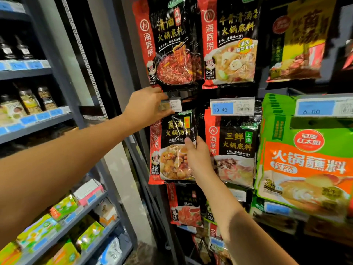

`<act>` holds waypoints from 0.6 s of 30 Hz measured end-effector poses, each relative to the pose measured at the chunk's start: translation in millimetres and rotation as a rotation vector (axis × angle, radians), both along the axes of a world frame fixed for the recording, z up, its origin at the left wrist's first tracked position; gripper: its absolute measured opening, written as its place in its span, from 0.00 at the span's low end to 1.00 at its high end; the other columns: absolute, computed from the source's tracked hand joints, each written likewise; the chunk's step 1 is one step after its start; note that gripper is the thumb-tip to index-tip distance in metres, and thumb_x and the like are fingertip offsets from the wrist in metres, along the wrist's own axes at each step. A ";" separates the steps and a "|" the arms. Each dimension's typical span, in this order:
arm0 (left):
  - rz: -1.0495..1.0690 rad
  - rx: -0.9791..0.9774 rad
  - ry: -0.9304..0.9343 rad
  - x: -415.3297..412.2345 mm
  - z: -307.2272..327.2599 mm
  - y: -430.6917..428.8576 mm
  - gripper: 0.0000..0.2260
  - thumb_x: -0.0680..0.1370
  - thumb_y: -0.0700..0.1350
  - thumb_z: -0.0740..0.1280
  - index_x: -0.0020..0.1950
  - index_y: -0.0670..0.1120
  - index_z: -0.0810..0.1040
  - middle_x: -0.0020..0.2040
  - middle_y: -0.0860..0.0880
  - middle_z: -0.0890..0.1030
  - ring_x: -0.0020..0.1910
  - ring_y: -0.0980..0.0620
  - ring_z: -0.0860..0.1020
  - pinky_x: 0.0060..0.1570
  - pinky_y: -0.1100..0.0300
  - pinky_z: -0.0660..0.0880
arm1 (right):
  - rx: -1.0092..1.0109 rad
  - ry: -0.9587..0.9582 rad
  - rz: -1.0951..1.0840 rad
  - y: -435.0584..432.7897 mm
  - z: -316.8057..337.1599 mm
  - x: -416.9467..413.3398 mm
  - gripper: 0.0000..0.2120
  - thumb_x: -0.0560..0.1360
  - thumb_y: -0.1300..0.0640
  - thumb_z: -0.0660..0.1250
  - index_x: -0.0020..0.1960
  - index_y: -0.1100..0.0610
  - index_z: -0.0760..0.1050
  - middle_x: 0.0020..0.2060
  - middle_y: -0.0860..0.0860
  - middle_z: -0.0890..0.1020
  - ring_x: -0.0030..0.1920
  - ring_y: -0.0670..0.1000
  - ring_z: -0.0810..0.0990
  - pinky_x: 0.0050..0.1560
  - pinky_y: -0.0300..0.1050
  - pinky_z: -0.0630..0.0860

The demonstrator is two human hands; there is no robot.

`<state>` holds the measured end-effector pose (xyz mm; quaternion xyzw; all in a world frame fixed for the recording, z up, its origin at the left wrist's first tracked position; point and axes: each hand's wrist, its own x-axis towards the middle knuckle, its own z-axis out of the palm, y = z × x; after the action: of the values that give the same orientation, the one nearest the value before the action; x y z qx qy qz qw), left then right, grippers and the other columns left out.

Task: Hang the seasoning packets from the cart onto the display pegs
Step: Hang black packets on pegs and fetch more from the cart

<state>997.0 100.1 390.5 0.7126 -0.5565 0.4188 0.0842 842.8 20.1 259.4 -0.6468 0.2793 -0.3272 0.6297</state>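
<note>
Seasoning packet [172,150], black and red with a mushroom hotpot picture, sits in the middle row of the peg display, and I'm working across to it from the left. Far left I see grey shelves [34,71], with jars above and green-and-yellow boxes [63,207] lower down. Now the left hand [147,106]: it is stretched up to the display, fingers and thumb pinching the small price tag [174,105] just above the packet's top edge. The packet's top is tucked right under that tag, and I cannot tell whether its hole is on a peg. Next comes the right hand [198,155], gripping the packet's right edge with the thumb pressed on the front and the other fingers hidden behind. Just right of it hangs a similar black packet [235,148] under a blue 13 40 label [232,108]. Far right hangs a thick stack of green-and-orange packets [305,159]. Above it all runs an upper row of packets [172,41].
</note>
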 end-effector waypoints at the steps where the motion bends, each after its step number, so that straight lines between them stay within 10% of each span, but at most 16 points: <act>1: 0.000 0.016 -0.039 -1.4 0.4 0.7 0.20 0.76 0.60 0.71 0.54 0.45 0.84 0.44 0.46 0.81 0.45 0.42 0.82 0.36 0.51 0.78 | 0.005 0.011 -0.023 0.9 -0.2 2.9 0.30 0.86 0.48 0.58 0.83 0.57 0.54 0.81 0.54 0.61 0.79 0.57 0.62 0.77 0.55 0.64; 18: -0.024 0.084 -0.169 7.9 24.0 1.1 0.25 0.74 0.64 0.60 0.43 0.43 0.82 0.31 0.43 0.81 0.31 0.38 0.80 0.35 0.53 0.75 | -0.143 0.112 -0.018 3.2 -29.9 -1.3 0.30 0.87 0.48 0.57 0.83 0.60 0.53 0.81 0.55 0.61 0.80 0.58 0.60 0.77 0.53 0.60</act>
<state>1004.9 101.1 414.4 0.6709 -0.5872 0.4527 0.0120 841.5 23.4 229.6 -0.7049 0.2960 -0.3152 0.5622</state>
